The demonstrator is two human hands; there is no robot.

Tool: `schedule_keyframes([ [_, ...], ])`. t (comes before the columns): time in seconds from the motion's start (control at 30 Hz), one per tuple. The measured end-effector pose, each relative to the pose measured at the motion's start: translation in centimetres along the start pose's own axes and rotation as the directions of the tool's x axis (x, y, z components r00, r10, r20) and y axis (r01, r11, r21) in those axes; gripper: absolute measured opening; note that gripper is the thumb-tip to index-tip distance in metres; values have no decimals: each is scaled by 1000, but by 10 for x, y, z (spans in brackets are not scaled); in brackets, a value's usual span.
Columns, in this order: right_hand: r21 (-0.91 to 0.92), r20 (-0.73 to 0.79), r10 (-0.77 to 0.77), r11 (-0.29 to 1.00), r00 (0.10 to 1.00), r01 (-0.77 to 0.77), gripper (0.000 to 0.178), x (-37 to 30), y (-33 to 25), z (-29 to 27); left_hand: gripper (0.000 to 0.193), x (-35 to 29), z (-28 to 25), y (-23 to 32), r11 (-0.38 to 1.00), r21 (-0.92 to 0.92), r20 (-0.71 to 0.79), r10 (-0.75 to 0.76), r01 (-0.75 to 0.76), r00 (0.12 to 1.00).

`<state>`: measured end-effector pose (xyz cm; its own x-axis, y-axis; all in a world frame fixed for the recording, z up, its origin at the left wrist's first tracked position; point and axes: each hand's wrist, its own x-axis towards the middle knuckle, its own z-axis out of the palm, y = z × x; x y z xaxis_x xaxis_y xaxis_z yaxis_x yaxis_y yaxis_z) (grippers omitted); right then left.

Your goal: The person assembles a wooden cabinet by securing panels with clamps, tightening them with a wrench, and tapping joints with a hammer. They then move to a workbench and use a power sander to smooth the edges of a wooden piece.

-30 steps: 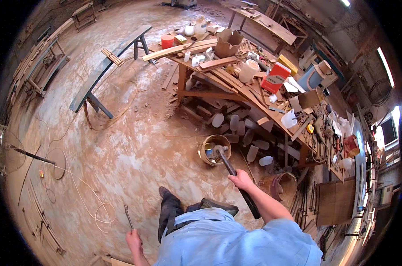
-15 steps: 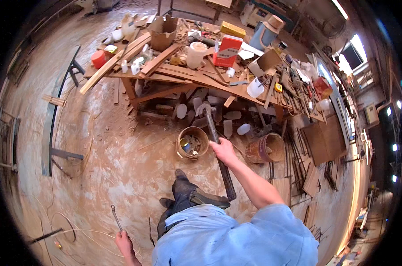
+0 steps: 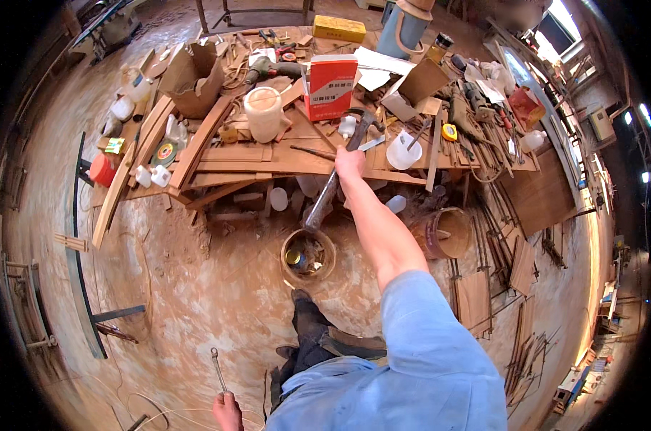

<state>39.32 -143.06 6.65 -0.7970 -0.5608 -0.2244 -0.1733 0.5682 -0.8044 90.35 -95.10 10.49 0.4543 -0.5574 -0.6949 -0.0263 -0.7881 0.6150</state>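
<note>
My right hand [image 3: 350,164] is closed around the dark handle of a claw hammer [image 3: 326,197], at the front edge of the cluttered wooden workbench [image 3: 228,171]. The hammer's head is over the bench, beside a small white bottle [image 3: 348,126] and the red box [image 3: 332,87]. Its handle end hangs past the edge, above a round bucket [image 3: 328,275] on the floor that has scraps and a tin inside. Low at my left side, my left hand [image 3: 227,411] grips a metal combination wrench [image 3: 218,368], its ring end pointing up and away from me.
On the bench stand a cream plastic tub [image 3: 264,115], a torn cardboard box [image 3: 194,80], a white cup [image 3: 404,151] and a yellow tape measure [image 3: 449,132]. A second bucket [image 3: 449,233] is on the floor to the right, near metal clamps and boards. Cables cross the floor at lower left.
I have come closer to the bench. My right hand has moved forward with the hammer, from above the floor to the bench's front edge. My left hand still holds the wrench.
</note>
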Motion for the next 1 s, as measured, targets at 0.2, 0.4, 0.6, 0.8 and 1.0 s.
schedule_keyframes([
  [0.2,46,-97,35,998,995,-31,39,59,9,26,11,-4,41,78,998,-34,46,-58,60,997],
  [0.4,-146,4,-374,917,927,371,36,55,1,-1,25,8,113,178,994,-103,245,45,-20,968],
  [0.6,353,592,-432,898,681,263,36,-181,34,-76,44,10,241,265,971,-54,544,222,-231,809],
  [0.8,561,677,7,643,736,-522,23,-210,74,-129,66,-19,333,258,572,177,863,301,-801,406],
  [1.0,353,169,109,921,980,-163,22,-33,78,-212,73,3,301,239,330,310,891,225,-892,393],
])
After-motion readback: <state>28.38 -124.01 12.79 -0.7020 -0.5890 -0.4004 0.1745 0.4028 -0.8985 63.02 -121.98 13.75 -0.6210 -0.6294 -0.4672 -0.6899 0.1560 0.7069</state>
